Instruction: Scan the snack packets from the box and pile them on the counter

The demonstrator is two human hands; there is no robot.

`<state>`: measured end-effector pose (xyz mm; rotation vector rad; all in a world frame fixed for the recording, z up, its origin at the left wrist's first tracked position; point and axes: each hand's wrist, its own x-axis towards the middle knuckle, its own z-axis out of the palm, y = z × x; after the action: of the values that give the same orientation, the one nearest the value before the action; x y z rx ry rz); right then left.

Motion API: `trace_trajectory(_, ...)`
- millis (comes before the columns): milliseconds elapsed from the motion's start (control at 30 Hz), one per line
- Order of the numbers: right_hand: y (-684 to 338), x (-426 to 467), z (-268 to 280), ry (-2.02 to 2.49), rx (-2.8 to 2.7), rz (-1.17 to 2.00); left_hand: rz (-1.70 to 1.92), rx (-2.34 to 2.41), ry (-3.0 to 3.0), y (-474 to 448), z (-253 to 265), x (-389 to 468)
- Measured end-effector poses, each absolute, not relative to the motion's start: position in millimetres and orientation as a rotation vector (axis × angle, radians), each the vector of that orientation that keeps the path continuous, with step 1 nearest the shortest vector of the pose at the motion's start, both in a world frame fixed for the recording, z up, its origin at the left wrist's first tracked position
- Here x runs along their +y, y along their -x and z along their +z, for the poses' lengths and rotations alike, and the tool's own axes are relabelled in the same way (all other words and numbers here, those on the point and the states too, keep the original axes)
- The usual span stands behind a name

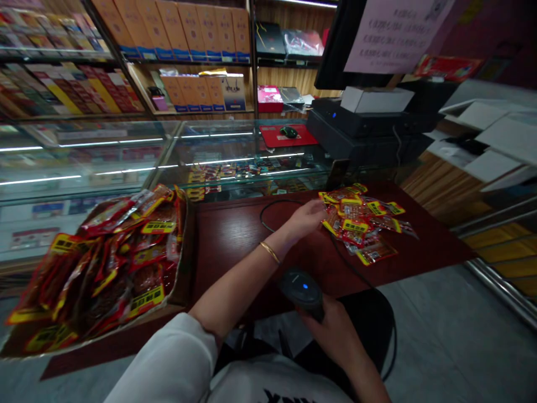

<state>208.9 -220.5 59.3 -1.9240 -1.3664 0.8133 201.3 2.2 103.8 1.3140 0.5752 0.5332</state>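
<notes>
My right hand (333, 324) is wrapped round the handle of a black barcode scanner (302, 288), which shows a small blue light on top. My left arm, with a gold bracelet at the wrist, stretches across the brown table. At its end my left hand (309, 215) is at the left edge of a loose pile of snack packets (354, 221) in red and yellow wrapping. Its fingertips are blurred against the packets, and whether they grip one is unclear. To the left, a cardboard box (188, 263) is heaped with similar snack packets (111, 257).
Behind the brown table (226, 235) stands a glass display counter (210, 143) with a red mouse pad (268, 136) and a mouse (288, 132). A monitor (333, 50) rises at the right. The scanner's black cable (356, 271) crosses the table. White boxes (509, 134) stand at the far right.
</notes>
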Motion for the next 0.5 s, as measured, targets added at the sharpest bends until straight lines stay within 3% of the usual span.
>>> trace_trajectory(200, -205.3, -214.6, 29.6, 1.900, -1.467, 0.801, 0.812, 0.778, -1.669, -53.8, 105.1, -37.7)
trace_trajectory(367, -196.2, -196.4, 25.7, 1.848, -1.563, 0.822, 0.967, 1.492, -1.917, 83.5, 114.2, -42.8)
trace_trajectory(500, -190.7, -189.6, 29.5, 1.854, -1.593, 0.791, 0.780, 2.034, -2.221, 150.7, 112.7, -32.1)
